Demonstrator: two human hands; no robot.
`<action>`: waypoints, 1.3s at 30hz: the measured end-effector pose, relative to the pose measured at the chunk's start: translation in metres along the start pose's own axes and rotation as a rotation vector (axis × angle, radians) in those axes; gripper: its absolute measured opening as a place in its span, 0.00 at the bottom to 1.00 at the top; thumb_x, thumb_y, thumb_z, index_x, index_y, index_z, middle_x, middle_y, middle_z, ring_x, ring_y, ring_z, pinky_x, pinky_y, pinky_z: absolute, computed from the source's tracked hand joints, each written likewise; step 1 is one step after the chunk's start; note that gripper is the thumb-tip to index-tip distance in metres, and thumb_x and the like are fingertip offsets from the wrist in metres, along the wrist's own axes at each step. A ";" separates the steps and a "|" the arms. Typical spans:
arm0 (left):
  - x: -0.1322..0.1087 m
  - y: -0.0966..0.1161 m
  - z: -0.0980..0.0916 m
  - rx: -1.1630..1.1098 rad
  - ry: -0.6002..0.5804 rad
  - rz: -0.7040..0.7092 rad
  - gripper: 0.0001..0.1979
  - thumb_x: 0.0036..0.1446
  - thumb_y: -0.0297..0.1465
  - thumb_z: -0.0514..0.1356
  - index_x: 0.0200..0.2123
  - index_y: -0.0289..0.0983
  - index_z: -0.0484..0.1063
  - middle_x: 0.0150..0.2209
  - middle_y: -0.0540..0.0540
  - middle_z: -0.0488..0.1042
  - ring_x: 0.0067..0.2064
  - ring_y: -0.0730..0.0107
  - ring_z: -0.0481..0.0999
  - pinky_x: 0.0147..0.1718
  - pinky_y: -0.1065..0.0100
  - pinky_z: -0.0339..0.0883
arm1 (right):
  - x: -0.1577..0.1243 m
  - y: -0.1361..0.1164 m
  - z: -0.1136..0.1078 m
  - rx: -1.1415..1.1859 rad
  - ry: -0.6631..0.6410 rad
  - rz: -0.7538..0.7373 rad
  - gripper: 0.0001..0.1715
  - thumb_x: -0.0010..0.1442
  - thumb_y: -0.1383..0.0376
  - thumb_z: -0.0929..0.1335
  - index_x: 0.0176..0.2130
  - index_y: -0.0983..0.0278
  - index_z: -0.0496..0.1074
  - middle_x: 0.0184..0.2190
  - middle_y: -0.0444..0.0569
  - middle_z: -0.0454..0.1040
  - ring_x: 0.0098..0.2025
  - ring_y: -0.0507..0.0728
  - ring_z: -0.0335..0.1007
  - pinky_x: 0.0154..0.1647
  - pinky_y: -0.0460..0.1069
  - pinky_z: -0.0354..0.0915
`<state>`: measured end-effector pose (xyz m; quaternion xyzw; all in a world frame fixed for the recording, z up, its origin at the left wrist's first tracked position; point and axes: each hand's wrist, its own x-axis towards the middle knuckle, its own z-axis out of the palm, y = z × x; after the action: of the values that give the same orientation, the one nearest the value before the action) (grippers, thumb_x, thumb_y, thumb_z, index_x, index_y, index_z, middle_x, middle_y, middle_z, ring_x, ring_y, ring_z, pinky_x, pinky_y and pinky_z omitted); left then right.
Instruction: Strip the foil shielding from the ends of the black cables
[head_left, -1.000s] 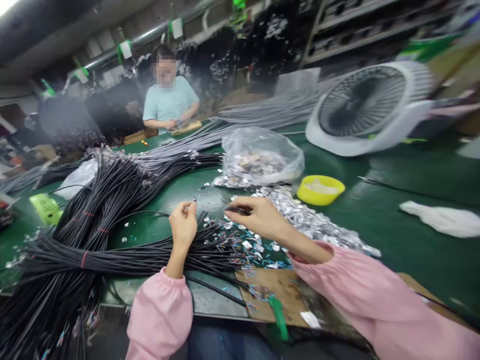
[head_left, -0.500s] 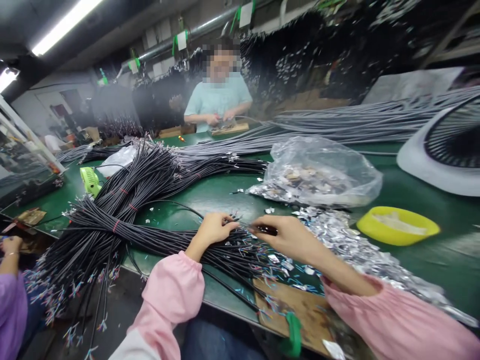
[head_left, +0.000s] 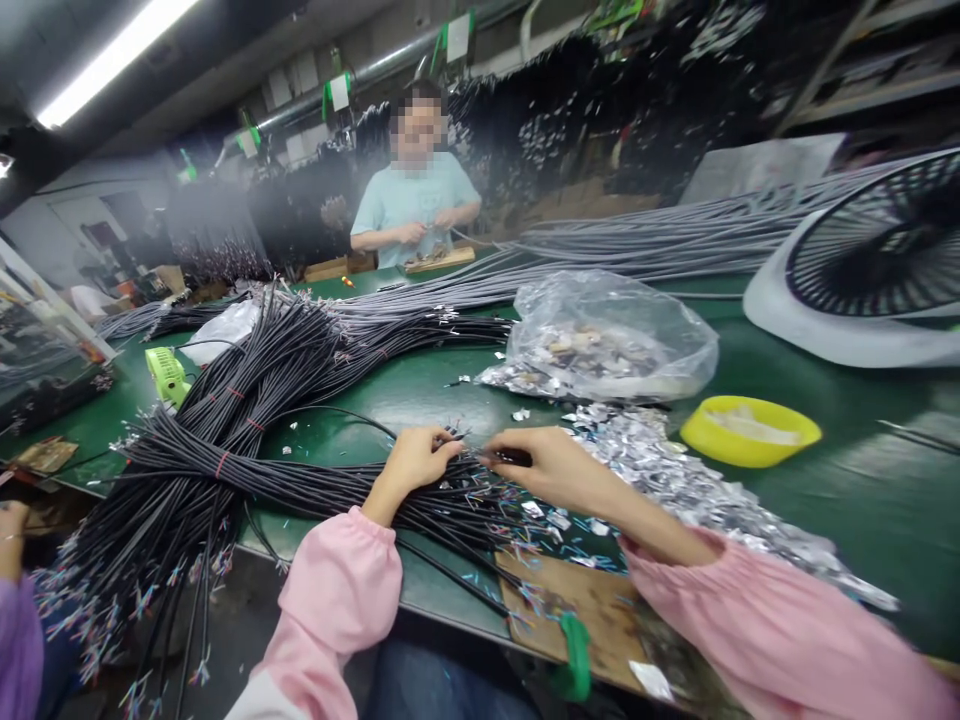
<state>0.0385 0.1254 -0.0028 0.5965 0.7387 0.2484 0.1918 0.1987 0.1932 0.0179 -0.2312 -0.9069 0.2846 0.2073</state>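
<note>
My left hand (head_left: 417, 464) pinches a single black cable (head_left: 358, 415) close to its end, with the thumb and fingers together. The cable loops to it from the left over the green table. Just to the right, my right hand (head_left: 551, 462) has its fingers closed, its tips close to that cable end. Something dark shows within the right hand, too small and shaded to name. Beneath both hands lies a tied bundle of black cables (head_left: 300, 476), its stripped ends showing coloured wires (head_left: 517, 505).
A heap of silver foil scraps (head_left: 675, 490) spreads right of my hands. Behind it stand a clear plastic bag (head_left: 622, 335), a yellow bowl (head_left: 750, 450) and a fan (head_left: 780, 325). A wooden board (head_left: 585, 610) lies at the near edge. Across the table a person (head_left: 416, 205) works.
The view has turned slightly right, so the table and its things sit further left in the picture. Both hands keep nearly the same pose, fingertips close together at the cable end.
</note>
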 end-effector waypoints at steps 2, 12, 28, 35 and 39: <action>0.000 0.000 0.000 0.004 0.002 0.010 0.12 0.56 0.34 0.55 0.37 0.35 0.76 0.31 0.46 0.78 0.32 0.67 0.73 0.35 0.70 0.64 | 0.000 0.001 0.000 -0.016 -0.010 -0.008 0.12 0.50 0.62 0.63 0.25 0.62 0.74 0.22 0.46 0.75 0.24 0.57 0.69 0.26 0.48 0.60; -0.003 0.003 -0.002 0.038 0.009 0.037 0.13 0.58 0.34 0.54 0.37 0.35 0.76 0.31 0.46 0.78 0.32 0.67 0.73 0.35 0.71 0.63 | 0.001 0.000 0.001 -0.075 -0.064 0.000 0.11 0.52 0.64 0.62 0.26 0.63 0.74 0.23 0.48 0.75 0.26 0.57 0.70 0.27 0.48 0.59; -0.003 0.005 -0.003 0.104 -0.001 0.001 0.13 0.58 0.37 0.54 0.38 0.38 0.76 0.32 0.47 0.78 0.34 0.67 0.74 0.36 0.71 0.63 | 0.001 0.003 0.002 -0.164 -0.126 0.099 0.18 0.60 0.59 0.57 0.25 0.62 0.66 0.19 0.48 0.70 0.23 0.56 0.66 0.24 0.46 0.53; -0.002 0.004 -0.001 0.102 0.013 -0.006 0.14 0.57 0.38 0.55 0.38 0.38 0.76 0.33 0.47 0.78 0.35 0.67 0.74 0.37 0.72 0.63 | 0.001 0.005 0.002 -0.148 -0.133 0.126 0.17 0.60 0.60 0.57 0.23 0.61 0.63 0.18 0.46 0.69 0.21 0.55 0.65 0.23 0.46 0.53; -0.002 0.003 -0.001 0.089 0.026 -0.008 0.13 0.56 0.38 0.56 0.37 0.38 0.77 0.32 0.47 0.78 0.34 0.67 0.75 0.36 0.72 0.63 | 0.001 0.006 0.004 -0.145 -0.119 0.110 0.17 0.60 0.60 0.57 0.22 0.61 0.63 0.17 0.46 0.68 0.21 0.55 0.65 0.23 0.46 0.53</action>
<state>0.0406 0.1236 -0.0004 0.5984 0.7537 0.2222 0.1565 0.1977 0.1971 0.0116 -0.2778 -0.9217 0.2425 0.1200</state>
